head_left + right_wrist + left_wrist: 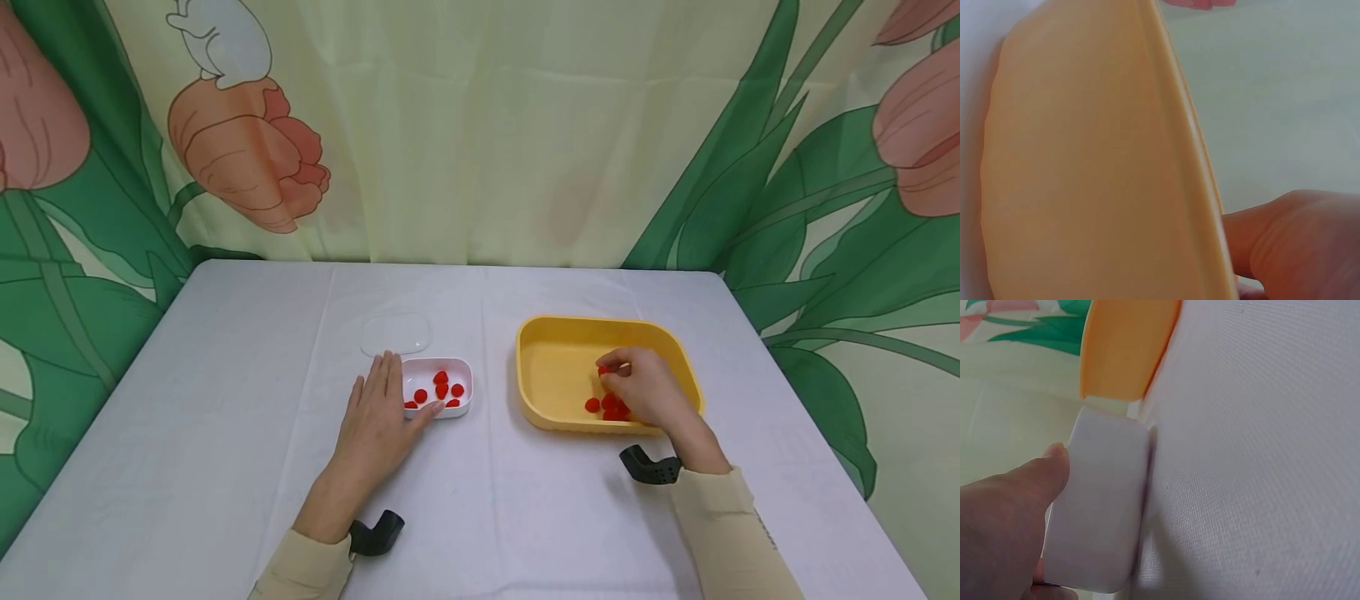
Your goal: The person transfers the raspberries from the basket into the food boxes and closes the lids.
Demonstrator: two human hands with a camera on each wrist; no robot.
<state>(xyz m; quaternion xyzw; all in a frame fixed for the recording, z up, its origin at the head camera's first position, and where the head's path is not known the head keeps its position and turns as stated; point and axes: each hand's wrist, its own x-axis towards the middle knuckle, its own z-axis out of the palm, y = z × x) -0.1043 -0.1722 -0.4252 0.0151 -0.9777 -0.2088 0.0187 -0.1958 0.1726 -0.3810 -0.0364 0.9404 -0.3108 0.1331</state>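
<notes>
- Head view: the right hand [649, 385] pinches a small red piece [602, 370] between thumb and fingertips, held over a yellow tray [553, 360] to the right.
- More red pieces [592, 405] lie together at the tray's near side, below that hand.
- The left hand [378, 423] has its fingers straight and close together along the left side of a small white box [454, 412], thumb spread away to touch its near rim.
- Several loose red pieces [441, 390] sit inside the box.
- A clear oval lid [396, 334] lies just beyond, on a white tablecloth [217, 425].
- Behind hangs a pale curtain [487, 150] printed with tulips.
</notes>
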